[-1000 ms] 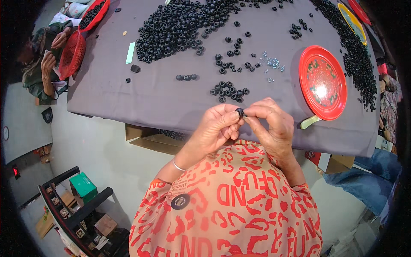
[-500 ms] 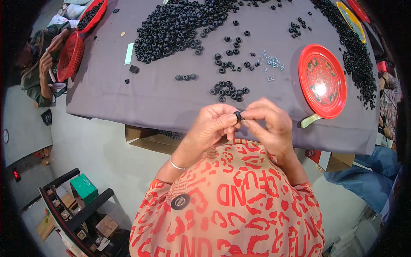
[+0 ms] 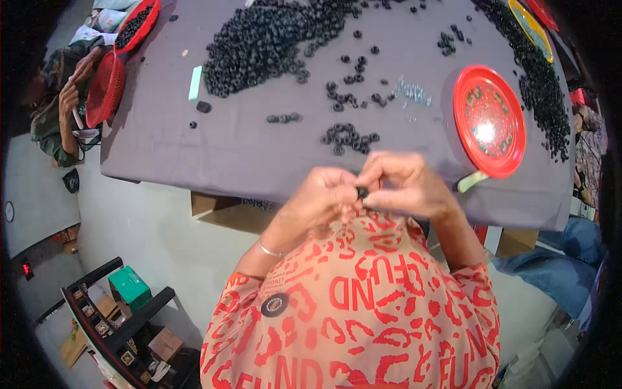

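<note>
Grey table [image 3: 194,149] spread ahead of both hands, its near edge just beyond the knuckles. Patterned red and cream shirt [image 3: 363,311] filled the view below the hands.

Big heap of black rings [image 3: 272,35] lay far ahead and to the left of the hands. A second long band of rings [image 3: 544,91] ran along the table's right edge, well off to the right. Red plate [image 3: 489,120] sat ahead and right of the right hand, near but apart from it, with a pale handle [image 3: 472,181] poking out at its near rim.

Red basket [image 3: 105,87] stood far off to the left, at the table's corner, where another person's hand [image 3: 65,104] rested by it.

Small cluster of rings [image 3: 348,137] lay just ahead of the hands, between them and the big heap. Little pile of clear bits [image 3: 412,94] lay further ahead, slightly right. Pale green strip [image 3: 195,83] lay well ahead and left.

Left hand [image 3: 321,198] and right hand [image 3: 405,185] were drawn together over the table edge, fingertips meeting. Both were pinched narrow on one black ring [image 3: 361,192], which sat between the two sets of fingertips, off the table. Thin bangle [image 3: 269,249] circled the left wrist.
</note>
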Tool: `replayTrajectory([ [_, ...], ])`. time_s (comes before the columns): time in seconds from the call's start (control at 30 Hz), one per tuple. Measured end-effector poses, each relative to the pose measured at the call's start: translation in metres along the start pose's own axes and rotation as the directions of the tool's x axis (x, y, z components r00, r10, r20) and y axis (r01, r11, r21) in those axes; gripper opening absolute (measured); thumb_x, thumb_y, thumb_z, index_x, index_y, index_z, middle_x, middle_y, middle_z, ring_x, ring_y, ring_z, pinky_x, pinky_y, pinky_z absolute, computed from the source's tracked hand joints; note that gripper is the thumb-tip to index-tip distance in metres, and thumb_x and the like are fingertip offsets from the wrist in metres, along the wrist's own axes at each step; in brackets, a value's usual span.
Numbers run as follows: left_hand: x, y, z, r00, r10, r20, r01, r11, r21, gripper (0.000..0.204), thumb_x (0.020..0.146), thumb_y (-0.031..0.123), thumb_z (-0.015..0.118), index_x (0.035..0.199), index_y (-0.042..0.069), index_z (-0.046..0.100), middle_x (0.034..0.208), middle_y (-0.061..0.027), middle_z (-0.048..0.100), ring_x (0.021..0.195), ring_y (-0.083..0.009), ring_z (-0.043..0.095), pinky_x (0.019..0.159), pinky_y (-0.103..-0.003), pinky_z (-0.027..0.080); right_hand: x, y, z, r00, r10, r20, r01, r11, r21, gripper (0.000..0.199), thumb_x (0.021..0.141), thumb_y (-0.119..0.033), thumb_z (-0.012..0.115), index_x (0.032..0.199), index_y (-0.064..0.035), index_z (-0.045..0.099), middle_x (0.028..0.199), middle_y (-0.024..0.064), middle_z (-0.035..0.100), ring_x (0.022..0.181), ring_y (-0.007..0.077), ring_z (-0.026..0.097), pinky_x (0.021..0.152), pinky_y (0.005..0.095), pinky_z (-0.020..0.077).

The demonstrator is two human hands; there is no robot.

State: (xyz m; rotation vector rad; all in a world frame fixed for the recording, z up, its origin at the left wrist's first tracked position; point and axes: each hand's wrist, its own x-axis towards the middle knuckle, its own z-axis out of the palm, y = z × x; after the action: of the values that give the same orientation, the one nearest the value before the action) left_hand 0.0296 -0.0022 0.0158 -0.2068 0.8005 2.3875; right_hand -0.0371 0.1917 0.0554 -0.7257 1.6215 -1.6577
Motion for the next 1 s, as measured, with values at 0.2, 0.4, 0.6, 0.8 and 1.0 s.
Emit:
replayTrajectory([
  [0.2,-0.024,-0.01,-0.002,0.983,-0.165,-0.086,0.17,0.984,0.055,0.03,0.074,0.019,0.074,0.087,-0.005,0.062,0.069,-0.0091,0.063,0.053,-0.0109,0.058,0.05,-0.022,0.049,-0.008,0.01,0.015,0.992,0.055,0.113,-0.047,0.996,-0.074,0.016,0.074,-0.004,0.07,0.088,-0.0018,0.064,0.071,0.0022,0.053,0.065,0.0093,0.051,0.06,0.0238,0.0415],
  [0.4,-0.035,-0.017,-0.007,0.982,-0.18,-0.056,0.183,0.981,0.068,0.015,0.08,0.01,0.066,0.087,-0.003,0.06,0.072,-0.0067,0.061,0.061,-0.0092,0.057,0.058,-0.023,0.05,-0.011,0.024,0.035,1.0,0.028,0.006,-0.028,0.998,-0.049,0.015,0.073,-0.01,0.07,0.077,-0.0019,0.058,0.067,0.0013,0.051,0.058,0.0076,0.048,0.051,0.024,0.0397],
  [0.6,-0.03,0.003,-0.011,0.951,0.073,-0.299,0.016,0.958,0.286,0.01,0.08,0.007,0.064,0.083,-0.002,0.06,0.07,-0.0071,0.063,0.055,-0.0111,0.058,0.052,-0.021,0.047,0.004,0.033,0.032,0.986,0.116,-0.123,-0.105,0.99,0.094,0.014,0.076,0.0,0.064,0.09,-0.002,0.062,0.075,-0.0001,0.053,0.067,0.0058,0.049,0.058,0.0218,0.0408],
  [0.8,-0.011,0.045,-0.051,0.623,0.658,-0.424,-0.092,0.599,0.795,0.008,0.079,0.005,0.066,0.081,0.001,0.059,0.068,-0.0014,0.059,0.053,-0.0043,0.05,0.047,-0.019,0.043,0.019,0.038,-0.022,0.686,-0.268,-0.676,-0.199,0.825,-0.529,0.013,0.077,0.003,0.059,0.09,-0.0006,0.06,0.074,0.0057,0.054,0.068,0.0148,0.052,0.062,0.0253,0.0425],
  [1.0,0.007,0.057,-0.062,0.55,0.709,-0.441,-0.096,0.578,0.81,0.018,0.076,0.007,0.071,0.087,0.002,0.058,0.069,0.0023,0.057,0.056,-0.0023,0.05,0.044,-0.015,0.039,0.051,0.04,-0.042,0.688,-0.573,-0.446,-0.236,0.404,-0.884,0.012,0.073,-0.004,0.064,0.084,-0.0054,0.06,0.081,0.0067,0.054,0.081,0.0266,0.051,0.071,0.0367,0.0407],
])
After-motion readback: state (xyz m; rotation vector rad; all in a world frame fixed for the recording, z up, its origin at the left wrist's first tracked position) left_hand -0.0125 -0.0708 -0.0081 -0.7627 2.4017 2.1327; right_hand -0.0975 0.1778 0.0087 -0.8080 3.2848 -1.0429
